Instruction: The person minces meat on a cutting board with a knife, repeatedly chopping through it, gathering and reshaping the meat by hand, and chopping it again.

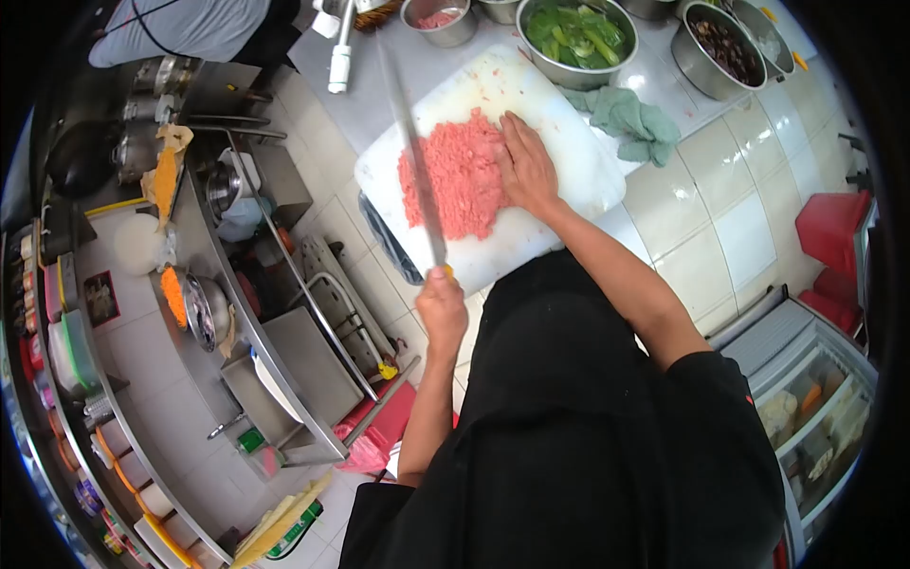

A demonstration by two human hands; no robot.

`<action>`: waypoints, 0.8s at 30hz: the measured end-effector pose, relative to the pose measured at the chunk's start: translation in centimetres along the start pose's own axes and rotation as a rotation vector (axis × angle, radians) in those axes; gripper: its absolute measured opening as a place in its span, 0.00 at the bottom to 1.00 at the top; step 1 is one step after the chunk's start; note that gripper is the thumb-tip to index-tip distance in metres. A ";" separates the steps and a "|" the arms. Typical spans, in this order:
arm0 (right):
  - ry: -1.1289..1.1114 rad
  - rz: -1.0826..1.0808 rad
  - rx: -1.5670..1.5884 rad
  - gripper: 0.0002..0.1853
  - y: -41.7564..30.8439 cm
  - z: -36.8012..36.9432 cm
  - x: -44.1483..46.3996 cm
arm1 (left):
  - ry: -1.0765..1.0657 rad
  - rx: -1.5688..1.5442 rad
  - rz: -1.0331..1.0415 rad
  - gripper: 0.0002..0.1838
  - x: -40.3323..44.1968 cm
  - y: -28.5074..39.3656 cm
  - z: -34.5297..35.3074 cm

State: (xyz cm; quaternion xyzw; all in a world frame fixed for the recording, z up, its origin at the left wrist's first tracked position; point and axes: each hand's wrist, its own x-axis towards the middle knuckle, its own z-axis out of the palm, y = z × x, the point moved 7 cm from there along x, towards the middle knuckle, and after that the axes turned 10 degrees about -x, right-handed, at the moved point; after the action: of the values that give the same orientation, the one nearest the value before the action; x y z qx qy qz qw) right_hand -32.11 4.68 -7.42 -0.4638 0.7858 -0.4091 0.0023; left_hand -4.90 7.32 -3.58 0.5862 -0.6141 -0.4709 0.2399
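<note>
A mound of pink minced meat (457,175) lies on a thick white cutting board (559,194). My left hand (442,308) is wrapped round the handle of a long knife (417,156) near the board's front edge. The blade points away from me over the left part of the mince and is slightly blurred; I cannot tell whether it touches. Flat against the right side of the mince rests my right hand (528,169), fingers stretched out and holding nothing. A green cloth (633,123) lies crumpled beside the board's far right side.
Behind the board stand a metal bowl of green vegetables (578,36), a smaller bowl with pink meat (441,21) and a pot of dark pieces (720,49). Steel shelving (275,356) runs along the left. A red chair (832,232) and a glass-topped freezer (820,398) stand right. Another person (180,28) is at upper left.
</note>
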 end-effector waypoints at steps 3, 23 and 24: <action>0.014 -0.007 -0.004 0.26 0.4 0.7 0.2 | -0.122 0.302 -0.278 0.38 1.8 -3.6 0.4; -0.026 0.030 0.009 0.27 0.4 0.5 -0.1 | -0.108 0.239 -0.246 0.37 1.8 -5.6 1.4; -0.007 0.019 0.009 0.27 0.6 0.2 0.4 | -0.121 0.143 -0.366 0.36 1.3 -2.2 1.0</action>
State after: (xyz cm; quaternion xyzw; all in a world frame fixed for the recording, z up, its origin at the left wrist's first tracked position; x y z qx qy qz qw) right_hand -32.68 4.41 -7.86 -0.4578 0.7884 -0.4109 0.0109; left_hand -4.93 6.69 -6.28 0.6741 -0.5426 -0.4962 0.0710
